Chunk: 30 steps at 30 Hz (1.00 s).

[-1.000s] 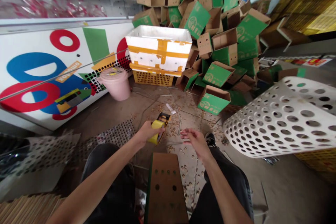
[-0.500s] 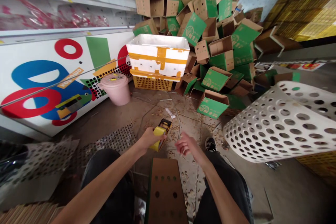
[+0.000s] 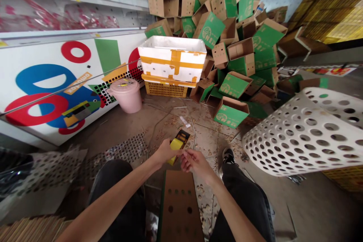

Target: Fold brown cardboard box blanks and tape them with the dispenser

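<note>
My left hand [image 3: 166,152] is closed at the near left side of a small yellow and black box [image 3: 177,143], its thumb side reaching across the front. The box's far end looks dark and open; its underside is hidden. My right hand [image 3: 195,162] is closed in a pinch, its fingertips meeting those of my left hand just in front of the yellow part. Whatever the pinch holds is too small to make out. Between my knees, below both hands, stands a long brown carton [image 3: 180,206] with punched holes and a green edge.
A heap of green and brown cartons [image 3: 210,30] fills the back. White foam boxes [image 3: 172,58] sit on a yellow crate [image 3: 166,89], with a pink lidded bucket [image 3: 126,96] beside them. A white perforated basket [image 3: 300,132] leans at right. Scraps litter the floor.
My right hand has moved left, from apart with loose fingers to a pinch touching my left fingertips. The yellow and black box has shifted slightly right with my left hand.
</note>
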### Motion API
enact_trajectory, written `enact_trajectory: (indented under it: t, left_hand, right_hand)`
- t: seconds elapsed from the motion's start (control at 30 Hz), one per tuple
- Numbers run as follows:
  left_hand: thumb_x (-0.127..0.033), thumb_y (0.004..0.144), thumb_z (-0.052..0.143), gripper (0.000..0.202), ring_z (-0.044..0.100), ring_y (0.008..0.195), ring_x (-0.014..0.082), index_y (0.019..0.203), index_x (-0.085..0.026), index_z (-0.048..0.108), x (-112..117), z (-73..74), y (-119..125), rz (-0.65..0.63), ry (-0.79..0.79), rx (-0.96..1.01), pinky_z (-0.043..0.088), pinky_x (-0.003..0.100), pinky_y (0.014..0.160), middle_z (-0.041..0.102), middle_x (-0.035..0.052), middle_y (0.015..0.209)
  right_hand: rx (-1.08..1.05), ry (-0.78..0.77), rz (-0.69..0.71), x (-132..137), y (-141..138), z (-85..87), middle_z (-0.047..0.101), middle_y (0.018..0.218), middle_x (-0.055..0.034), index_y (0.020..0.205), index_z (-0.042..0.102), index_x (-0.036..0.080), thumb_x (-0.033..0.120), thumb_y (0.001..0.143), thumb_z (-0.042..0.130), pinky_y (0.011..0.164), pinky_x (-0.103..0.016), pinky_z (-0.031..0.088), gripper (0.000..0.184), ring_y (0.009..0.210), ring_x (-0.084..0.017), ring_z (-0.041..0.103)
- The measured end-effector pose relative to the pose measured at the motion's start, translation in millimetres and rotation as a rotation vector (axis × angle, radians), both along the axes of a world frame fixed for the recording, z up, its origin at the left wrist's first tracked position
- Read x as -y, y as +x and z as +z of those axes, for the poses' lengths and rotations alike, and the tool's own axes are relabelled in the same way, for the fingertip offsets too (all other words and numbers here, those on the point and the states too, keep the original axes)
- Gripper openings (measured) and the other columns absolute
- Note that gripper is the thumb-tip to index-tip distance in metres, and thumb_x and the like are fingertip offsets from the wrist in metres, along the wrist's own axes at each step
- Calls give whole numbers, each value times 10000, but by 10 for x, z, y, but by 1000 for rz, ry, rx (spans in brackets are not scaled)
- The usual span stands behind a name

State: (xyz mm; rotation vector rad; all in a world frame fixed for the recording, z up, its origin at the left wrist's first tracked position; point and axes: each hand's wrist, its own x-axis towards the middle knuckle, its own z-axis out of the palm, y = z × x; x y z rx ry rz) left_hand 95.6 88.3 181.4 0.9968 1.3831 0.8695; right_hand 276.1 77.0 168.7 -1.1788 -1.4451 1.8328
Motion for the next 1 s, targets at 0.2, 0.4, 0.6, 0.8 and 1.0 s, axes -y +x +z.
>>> enact_trajectory:
  t: [0.2, 0.4, 0.6, 0.8, 1.0]
  left_hand:
    - [-369, 589, 898, 358, 525, 512, 110, 688, -135, 645, -81, -52, -83, 64, -2, -50, 370, 231, 511, 633, 3, 597]
    - [-362, 597, 898, 375, 569, 546, 126, 765, -115, 672, -102, -93, -167, 103, 0, -62, 405, 233, 527, 671, 27, 646]
    - [-348, 601, 880, 338, 545, 508, 117, 718, -115, 665, -100, -74, -154, 102, -41, -68, 373, 231, 497, 656, 26, 613]
    - [-293, 558, 892, 309, 551, 504, 124, 670, -137, 650, -109, -61, -96, 126, -51, -40, 398, 238, 512, 654, 21, 588]
    - [-369, 636, 808, 287, 511, 469, 115, 610, -163, 610, -107, 0, -33, 77, -30, -27, 375, 239, 495, 607, 6, 535]
  right_hand:
    - [73, 85, -169, -45, 97, 91, 640, 638, 19, 812, 610, 203, 567, 831, 635, 470, -216, 431, 365, 512, -116, 601]
    - [34, 156, -200, -53, 122, 113, 623, 672, 25, 808, 591, 209, 365, 802, 530, 450, -213, 420, 168, 504, -105, 569]
    - [26, 261, -334, -26, 98, 182, 526, 556, 53, 784, 619, 214, 426, 843, 540, 426, -213, 348, 234, 451, -98, 466]
    - [90, -12, -190, -124, 210, 108, 534, 462, -25, 591, 658, 172, 800, 849, 409, 425, -233, 285, 724, 396, -96, 425]
    - [291, 25, -178, -103, 162, -72, 660, 598, -16, 707, 659, 210, 582, 744, 750, 460, -234, 405, 384, 519, -142, 580]
